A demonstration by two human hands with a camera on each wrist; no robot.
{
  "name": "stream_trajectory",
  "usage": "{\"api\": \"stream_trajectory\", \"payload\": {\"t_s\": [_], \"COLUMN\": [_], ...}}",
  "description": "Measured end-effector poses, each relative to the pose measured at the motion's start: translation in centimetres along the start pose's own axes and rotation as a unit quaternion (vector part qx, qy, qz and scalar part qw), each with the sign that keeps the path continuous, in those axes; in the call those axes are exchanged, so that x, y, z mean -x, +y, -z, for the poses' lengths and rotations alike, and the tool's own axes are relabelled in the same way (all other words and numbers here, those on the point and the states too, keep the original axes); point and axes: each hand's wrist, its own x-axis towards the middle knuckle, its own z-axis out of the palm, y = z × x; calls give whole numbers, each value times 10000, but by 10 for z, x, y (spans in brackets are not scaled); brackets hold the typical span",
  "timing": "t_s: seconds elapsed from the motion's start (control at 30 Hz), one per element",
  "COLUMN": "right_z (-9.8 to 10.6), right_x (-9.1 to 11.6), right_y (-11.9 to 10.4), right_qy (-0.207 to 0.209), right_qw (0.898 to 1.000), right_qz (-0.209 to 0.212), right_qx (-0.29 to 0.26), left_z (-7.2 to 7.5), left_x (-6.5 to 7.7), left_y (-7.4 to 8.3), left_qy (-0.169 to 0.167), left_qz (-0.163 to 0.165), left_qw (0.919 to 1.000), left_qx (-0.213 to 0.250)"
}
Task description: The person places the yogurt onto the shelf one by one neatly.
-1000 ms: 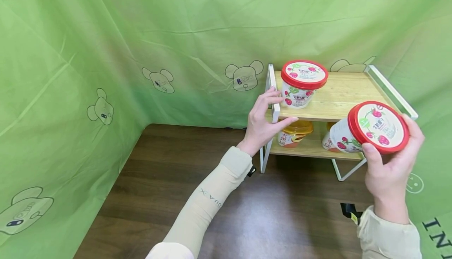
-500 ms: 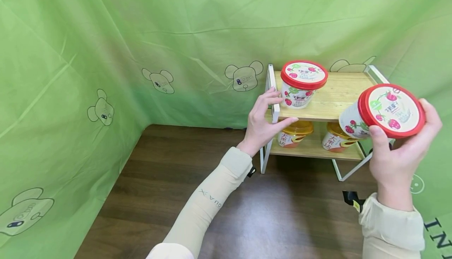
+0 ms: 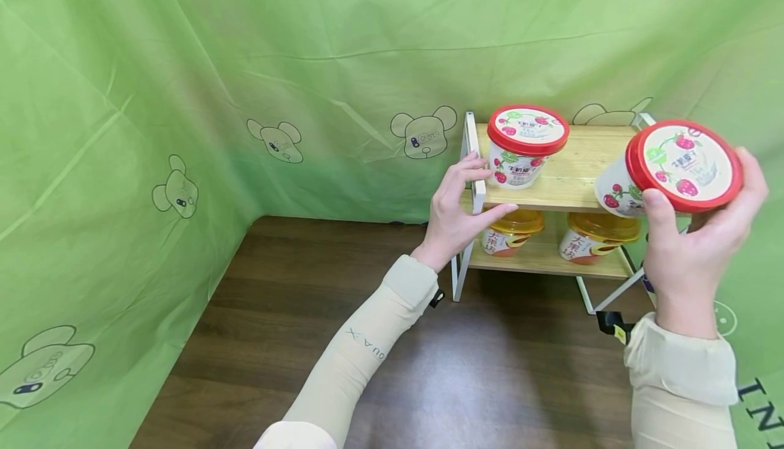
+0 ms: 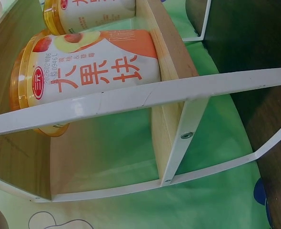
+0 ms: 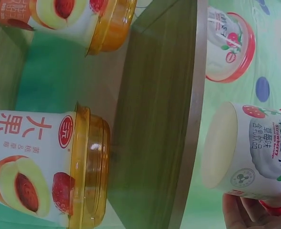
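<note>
My right hand [image 3: 698, 258] grips a white tub with a red lid [image 3: 689, 167] and strawberry print, thumb on the near side and fingers round the far side. The tub is tilted, lid toward the head camera, at the right end of the shelf's upper board [image 3: 588, 163]. In the right wrist view this tub [image 5: 255, 152] appears beside the board's edge, its pale base visible. A matching tub [image 3: 520, 170] stands upright at the upper board's left end. Beside it, my left hand [image 3: 453, 211] rests at the shelf's white side frame [image 3: 476, 184], thumb and fingers spread.
On the lower board [image 3: 533, 258] stand two yellow-lidded peach cups, the left cup [image 3: 505, 239] and the right cup [image 3: 582, 245]. White metal legs [image 3: 584, 296] reach the dark wood floor [image 3: 318, 313]. Green printed cloth [image 3: 343, 61] hangs behind and at both sides.
My right hand has lifted the red-lidded tub up and to the right, uncovering the right peach cup. The left hand stays where it was.
</note>
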Motion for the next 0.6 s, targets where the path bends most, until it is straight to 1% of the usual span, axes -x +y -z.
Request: {"api": "stream_trajectory", "payload": {"t_s": [0.13, 0.33, 0.6], "right_z": [0, -4, -14], "right_x": [-4, -12, -26], "right_y": [4, 10, 6], "right_qy": [11, 84, 217], "right_qw": [10000, 9996, 9934], "right_qz": [-39, -250, -774], "right_qx": [53, 138, 820], "left_z": [0, 0, 0], "left_x": [0, 0, 0], "left_y": [0, 0, -1], "left_qy": [8, 13, 32], "left_qz": [-26, -38, -24], "left_qw": [10000, 10000, 10000], "left_qx": [5, 13, 28]}}
